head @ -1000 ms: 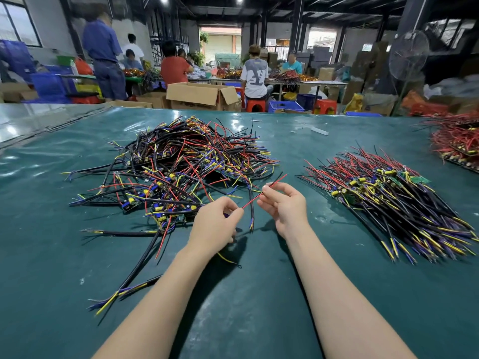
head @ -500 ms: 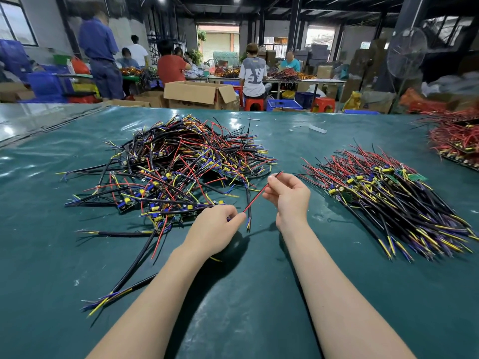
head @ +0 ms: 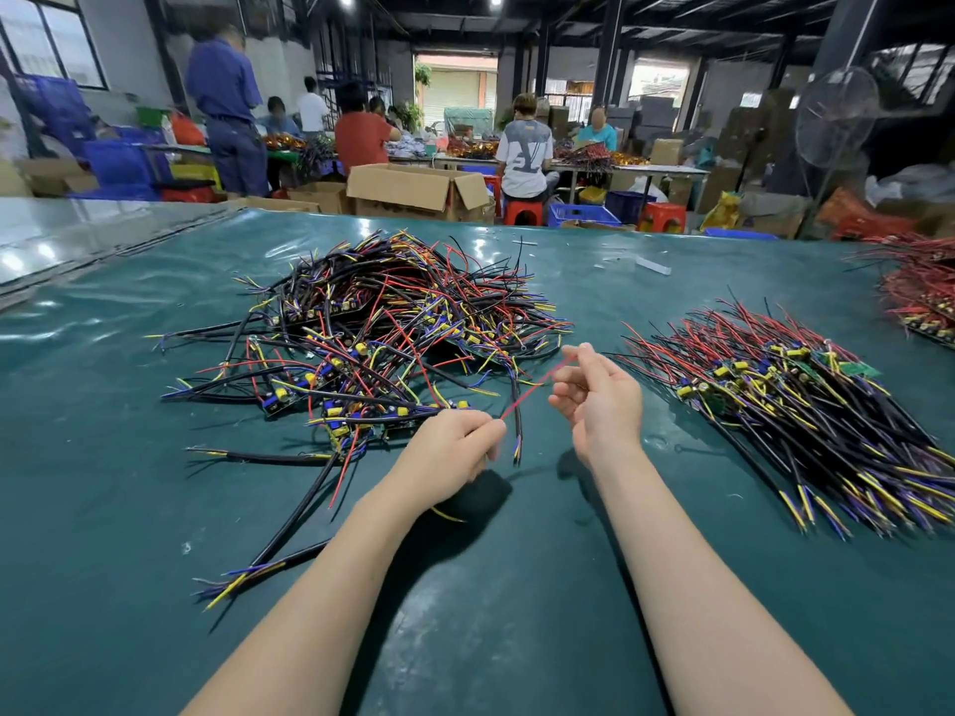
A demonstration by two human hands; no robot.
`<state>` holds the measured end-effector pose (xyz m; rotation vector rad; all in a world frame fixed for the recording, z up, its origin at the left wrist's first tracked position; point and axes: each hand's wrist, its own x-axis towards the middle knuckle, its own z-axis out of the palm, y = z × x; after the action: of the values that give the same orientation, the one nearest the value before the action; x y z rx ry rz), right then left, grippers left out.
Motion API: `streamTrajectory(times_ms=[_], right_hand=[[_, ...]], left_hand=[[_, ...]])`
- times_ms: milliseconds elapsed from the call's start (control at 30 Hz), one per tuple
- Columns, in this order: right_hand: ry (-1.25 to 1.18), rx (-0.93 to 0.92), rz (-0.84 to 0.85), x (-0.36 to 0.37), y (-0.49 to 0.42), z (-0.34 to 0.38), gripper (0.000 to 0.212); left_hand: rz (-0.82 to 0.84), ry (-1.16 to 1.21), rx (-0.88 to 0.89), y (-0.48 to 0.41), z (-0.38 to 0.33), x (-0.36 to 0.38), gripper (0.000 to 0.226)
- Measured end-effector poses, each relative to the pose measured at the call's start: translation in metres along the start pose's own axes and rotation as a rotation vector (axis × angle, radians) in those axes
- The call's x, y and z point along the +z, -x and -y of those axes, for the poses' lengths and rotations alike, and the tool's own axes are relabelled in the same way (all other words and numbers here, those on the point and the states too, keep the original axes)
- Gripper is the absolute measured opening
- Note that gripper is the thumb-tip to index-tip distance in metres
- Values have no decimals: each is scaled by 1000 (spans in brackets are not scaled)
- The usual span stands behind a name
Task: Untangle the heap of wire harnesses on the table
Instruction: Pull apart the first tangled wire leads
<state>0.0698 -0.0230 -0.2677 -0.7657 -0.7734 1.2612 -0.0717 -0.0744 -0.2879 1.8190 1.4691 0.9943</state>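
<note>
A tangled heap of wire harnesses [head: 382, 333], black, red, yellow and blue with small circuit boards, lies on the green table mat [head: 517, 586] at centre left. My left hand [head: 449, 457] grips one harness at the heap's near edge, its fingers curled round it. A red wire [head: 527, 392] runs taut from that hand up to my right hand [head: 599, 395], which pinches its far end between thumb and fingers. A black cable end with coloured tips [head: 517, 431] hangs down between my hands.
A sorted bundle of harnesses [head: 806, 405] lies aligned at the right. More red harnesses [head: 920, 297] sit at the far right edge. Loose black cables [head: 289, 529] trail toward me at the left. Beyond the table are cardboard boxes [head: 418, 191] and several seated workers.
My right hand has drawn up and to the right, stretching the red wire. My left hand has moved slightly left toward the heap, still gripping the harness.
</note>
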Motion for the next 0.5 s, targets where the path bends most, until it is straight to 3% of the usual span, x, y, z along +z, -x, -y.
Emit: streamTrajectory(times_ms=[233, 500], right_hand=[[352, 239, 451, 13, 19, -16, 17], [312, 340, 541, 7, 15, -17, 35]], left_hand=[[-69, 300, -98, -1, 4, -4, 37], [30, 380, -134, 1, 2, -8, 33]])
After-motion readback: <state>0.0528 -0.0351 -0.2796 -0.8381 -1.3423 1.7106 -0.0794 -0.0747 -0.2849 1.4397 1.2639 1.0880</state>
